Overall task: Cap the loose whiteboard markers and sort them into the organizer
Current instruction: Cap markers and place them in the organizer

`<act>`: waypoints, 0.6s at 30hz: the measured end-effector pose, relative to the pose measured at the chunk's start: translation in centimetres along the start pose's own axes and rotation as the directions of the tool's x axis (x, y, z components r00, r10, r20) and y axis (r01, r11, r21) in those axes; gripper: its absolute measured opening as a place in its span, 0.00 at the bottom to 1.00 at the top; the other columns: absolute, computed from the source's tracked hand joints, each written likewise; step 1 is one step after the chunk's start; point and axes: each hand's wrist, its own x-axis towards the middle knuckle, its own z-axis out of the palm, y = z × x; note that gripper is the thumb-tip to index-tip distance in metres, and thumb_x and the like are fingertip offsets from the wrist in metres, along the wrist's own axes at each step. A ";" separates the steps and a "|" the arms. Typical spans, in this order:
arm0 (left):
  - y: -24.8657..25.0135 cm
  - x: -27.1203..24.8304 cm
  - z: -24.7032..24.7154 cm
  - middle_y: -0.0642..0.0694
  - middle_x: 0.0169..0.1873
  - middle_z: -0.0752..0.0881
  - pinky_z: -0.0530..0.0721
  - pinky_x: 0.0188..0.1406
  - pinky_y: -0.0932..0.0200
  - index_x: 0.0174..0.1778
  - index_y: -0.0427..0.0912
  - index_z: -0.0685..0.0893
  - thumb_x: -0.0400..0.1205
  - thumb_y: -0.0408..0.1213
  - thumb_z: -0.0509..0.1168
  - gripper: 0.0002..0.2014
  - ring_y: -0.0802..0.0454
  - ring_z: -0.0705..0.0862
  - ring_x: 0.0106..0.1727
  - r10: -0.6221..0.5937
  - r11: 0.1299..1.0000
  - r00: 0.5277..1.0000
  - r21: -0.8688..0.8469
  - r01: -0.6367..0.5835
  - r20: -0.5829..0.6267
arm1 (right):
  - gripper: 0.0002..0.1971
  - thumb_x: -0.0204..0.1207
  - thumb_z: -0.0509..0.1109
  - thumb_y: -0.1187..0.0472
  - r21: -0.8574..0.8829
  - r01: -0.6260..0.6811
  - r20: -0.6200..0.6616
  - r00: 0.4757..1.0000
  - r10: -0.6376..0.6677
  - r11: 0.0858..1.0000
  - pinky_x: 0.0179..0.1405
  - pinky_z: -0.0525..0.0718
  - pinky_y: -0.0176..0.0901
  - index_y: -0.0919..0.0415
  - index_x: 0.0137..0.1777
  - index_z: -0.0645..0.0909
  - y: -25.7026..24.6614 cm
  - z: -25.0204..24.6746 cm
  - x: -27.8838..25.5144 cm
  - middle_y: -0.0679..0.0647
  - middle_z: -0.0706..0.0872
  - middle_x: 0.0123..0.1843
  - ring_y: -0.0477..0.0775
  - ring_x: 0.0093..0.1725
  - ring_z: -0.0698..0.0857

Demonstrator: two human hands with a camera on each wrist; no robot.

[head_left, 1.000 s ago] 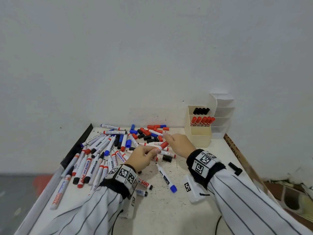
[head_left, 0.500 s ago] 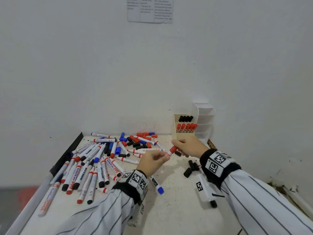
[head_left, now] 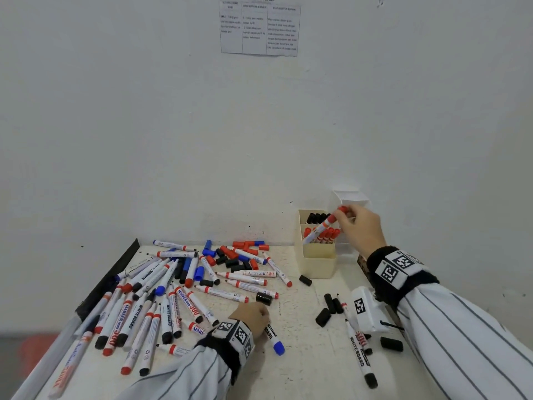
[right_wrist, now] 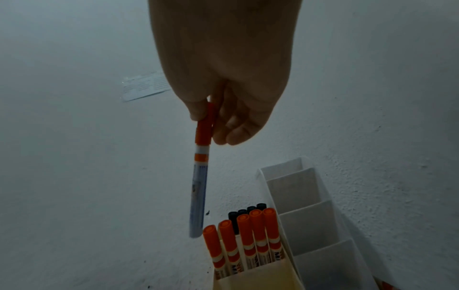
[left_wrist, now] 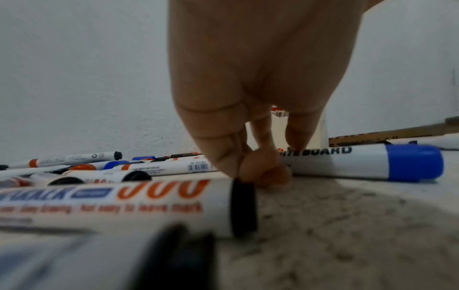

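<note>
My right hand (head_left: 346, 219) pinches a capped red marker (head_left: 321, 228) by its cap, tilted, its tail hanging over the cream organizer (head_left: 317, 261). In the right wrist view the red marker (right_wrist: 201, 176) hangs from my right hand (right_wrist: 211, 117) just left of several red markers (right_wrist: 246, 241) standing in the organizer (right_wrist: 261, 278), with black ones behind. My left hand (head_left: 261, 313) is down on the table by a blue-capped marker (head_left: 274, 339). In the left wrist view my left hand (left_wrist: 248, 174) pinches thumb and forefinger at the black end of a marker (left_wrist: 149, 204).
A heap of loose markers (head_left: 173, 284) covers the table's left half, with loose caps (head_left: 239, 261) behind it. Black caps (head_left: 328, 307) and a black marker (head_left: 360, 359) lie under my right forearm. A white tiered holder (head_left: 350, 196) stands against the wall. A dark strip (head_left: 109, 281) edges the table's left side.
My right hand has carried the capped red marker away from my left hand, up and right over the organizer. My left hand has dropped to the table beside the blue marker.
</note>
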 end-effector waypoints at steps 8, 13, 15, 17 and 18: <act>-0.4 0.9 -0.6 0.52 0.43 0.77 0.72 0.29 0.71 0.47 0.48 0.75 0.78 0.45 0.67 0.09 0.57 0.77 0.41 -0.044 0.987 0.998 -0.154 0.036 -0.051 | 0.11 0.81 0.63 0.63 -0.081 0.065 -0.096 0.993 -0.073 0.995 0.33 0.69 0.29 0.67 0.59 0.81 0.8 1.1 2.6 0.57 0.84 0.49 0.49 0.45 0.77; -0.6 0.7 -1.7 0.48 0.37 0.80 0.80 0.23 0.65 0.42 0.49 0.73 0.79 0.41 0.64 0.05 0.55 0.80 0.27 -0.070 0.932 0.994 -0.362 0.036 -0.081 | 0.10 0.81 0.61 0.66 -0.058 0.088 -0.184 0.978 -0.097 0.994 0.47 0.72 0.37 0.68 0.58 0.80 0.8 1.2 3.4 0.62 0.85 0.51 0.51 0.47 0.78; -0.8 0.7 -1.9 0.48 0.36 0.79 0.79 0.28 0.63 0.39 0.49 0.71 0.79 0.41 0.61 0.05 0.54 0.78 0.29 -0.070 0.923 0.989 -0.384 0.016 -0.128 | 0.11 0.81 0.60 0.67 -0.068 0.101 -0.188 0.976 -0.113 0.993 0.49 0.72 0.37 0.68 0.58 0.80 0.9 1.3 3.6 0.62 0.85 0.52 0.51 0.49 0.78; -0.9 0.6 -2.1 0.49 0.35 0.77 0.75 0.26 0.66 0.41 0.48 0.70 0.81 0.40 0.58 0.04 0.57 0.76 0.31 -0.068 0.919 0.982 -0.395 -0.006 -0.175 | 0.11 0.81 0.61 0.68 -0.120 0.096 -0.120 0.987 -0.110 0.988 0.50 0.71 0.37 0.68 0.58 0.80 1.3 1.6 3.8 0.63 0.85 0.52 0.53 0.50 0.79; -0.9 0.6 -2.1 0.49 0.34 0.76 0.75 0.23 0.68 0.42 0.46 0.69 0.82 0.40 0.57 0.04 0.57 0.75 0.30 -0.070 0.910 0.979 -0.415 -0.016 -0.191 | 0.11 0.81 0.61 0.68 -0.154 0.096 -0.074 0.991 -0.108 0.983 0.51 0.71 0.36 0.68 0.58 0.80 1.6 1.8 3.8 0.63 0.85 0.53 0.55 0.51 0.80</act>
